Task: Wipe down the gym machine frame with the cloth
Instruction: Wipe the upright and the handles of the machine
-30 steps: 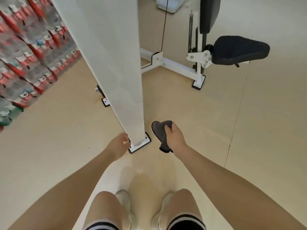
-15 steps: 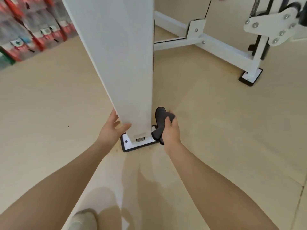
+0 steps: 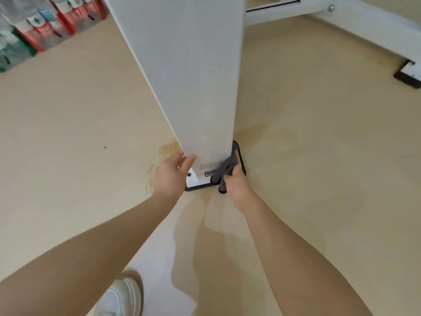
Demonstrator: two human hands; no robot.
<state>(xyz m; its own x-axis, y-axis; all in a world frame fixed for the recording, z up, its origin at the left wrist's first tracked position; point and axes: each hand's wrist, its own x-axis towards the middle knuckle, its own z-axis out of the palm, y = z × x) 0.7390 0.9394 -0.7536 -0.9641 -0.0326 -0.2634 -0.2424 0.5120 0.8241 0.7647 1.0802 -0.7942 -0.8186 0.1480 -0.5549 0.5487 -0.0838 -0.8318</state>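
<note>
pressing against the bottom of the white upright post (image 3: 189, 76) of the gym machine frame, the grey cloth (image 3: 224, 169) sits bunched at the post's lower right corner, just above the black-edged foot plate (image 3: 239, 153) that rests on the floor (image 3: 319, 156). the right hand (image 3: 235, 182) grips the cloth, fingers curled round it, with one twisted end of the fabric hanging out below the fist toward the floor and the rest pushed up against the post's right edge. a small dark label (image 3: 210, 173) on the post's base shows just left of the cloth. the left hand (image 3: 172, 173) rests on the post's lower left edge, fingers relaxed and fairly straight, the thumb laid against the front face; it holds nothing. a bolt (image 3: 189, 175) on the white base is visible just right of that hand's palm. both bare forearms reach in toward the post from below. a white shoe (image 3: 118, 297) stands on the floor well below the post, on the left side. a white base bar (image 3: 341, 23) of the frame runs off to the upper right of the post, ending in a dark-capped foot (image 3: 407, 75) on the floor. stacked red, grey and green packages (image 3: 34, 23) lie blurred well to the upper left of the post. faint yellowish marks stain the floor just left of the post's base.
</note>
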